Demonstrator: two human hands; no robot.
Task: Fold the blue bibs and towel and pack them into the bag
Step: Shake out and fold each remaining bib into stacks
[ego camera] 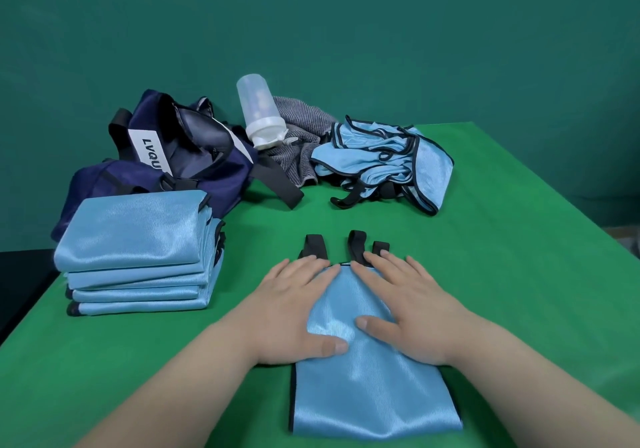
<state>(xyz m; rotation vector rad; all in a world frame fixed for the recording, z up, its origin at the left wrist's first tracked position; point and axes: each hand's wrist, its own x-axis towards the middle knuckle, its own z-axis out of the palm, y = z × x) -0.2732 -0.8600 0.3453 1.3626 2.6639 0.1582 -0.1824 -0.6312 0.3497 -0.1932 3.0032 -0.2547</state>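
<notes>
I have both hands down on the bib (374, 388) in front of me. It lies as a narrow strip on the table (519, 274), with its long axis running near to far. The near end lies toward me, past my wrists. The far end sits under my fingertips, and its black straps (313, 245) poke out just beyond them.

My left hand (294, 305) lies flat with straight fingers and presses the left edge of the strip. My right hand (405, 309) does the same on the right edge. Neither hand grips anything. The thumbs point inward across the cloth and nearly meet at its middle.

I judge this to be a smoothing press between folds. The strip looks too long to match the stack of folded bibs (138, 253), so it probably needs one more fold across its long axis, far end onto near end or the reverse. The straps would have to be tucked in first or they will stick out.

The stack is near and to the left, closer to my left hand. The bag (187, 156) lies open just behind the stack, on the far left. A loose pile of unfolded bibs (384, 163) waits on the far side, nearer my right hand. The grey towel (298, 136) lies between the bag and that pile, with a bottle (258, 111) resting on it.
</notes>
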